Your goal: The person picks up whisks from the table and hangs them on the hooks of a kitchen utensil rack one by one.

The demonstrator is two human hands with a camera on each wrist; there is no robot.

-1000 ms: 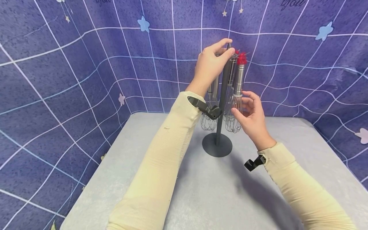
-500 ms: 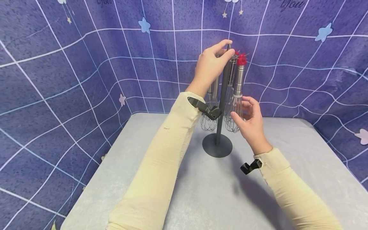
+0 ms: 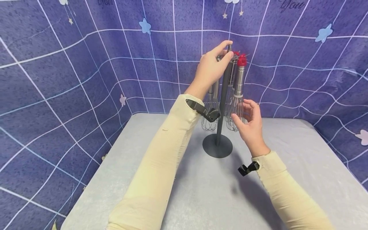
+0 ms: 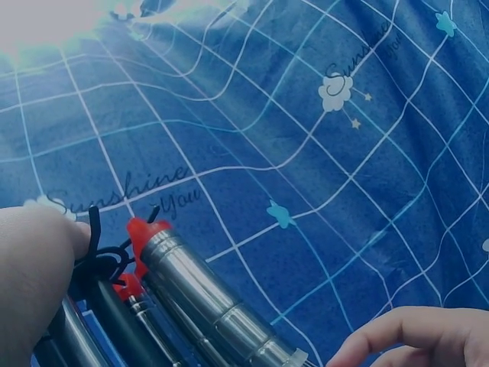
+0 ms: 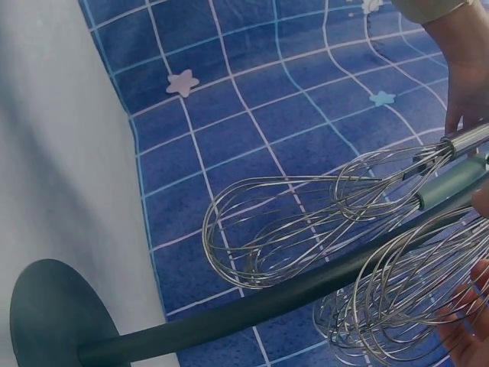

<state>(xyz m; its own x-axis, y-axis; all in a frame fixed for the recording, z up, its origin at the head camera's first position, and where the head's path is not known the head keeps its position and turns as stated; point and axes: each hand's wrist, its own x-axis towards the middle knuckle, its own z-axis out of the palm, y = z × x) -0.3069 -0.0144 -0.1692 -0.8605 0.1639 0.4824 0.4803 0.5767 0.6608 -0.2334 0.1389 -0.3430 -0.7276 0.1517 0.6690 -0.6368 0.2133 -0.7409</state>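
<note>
A dark grey whisk stand (image 3: 225, 80) with a round base stands upright on the table, with metal whisks hanging from its top. My left hand (image 3: 210, 68) holds the top of the stand between thumb and fingers. The nearest whisk on the right (image 3: 239, 80) has a steel handle with a red end. My right hand (image 3: 251, 126) is around its wire loops, thumb in front and fingers behind, loosely curved. In the right wrist view, the fingers (image 5: 466, 321) show beside the wires. Red handle ends (image 4: 149, 237) hang by dark hooks in the left wrist view.
The stand's base (image 3: 217, 146) rests on a grey-white table (image 3: 201, 191). Other whisks (image 3: 210, 121) hang on the stand's left side, partly behind my left wrist. A blue gridded cloth (image 3: 161, 73) with stars rises behind and at the sides.
My right hand has slid down and slightly left along the wire loops, while the whisk stays hanging in place. The left hand keeps its place at the stand's top.
</note>
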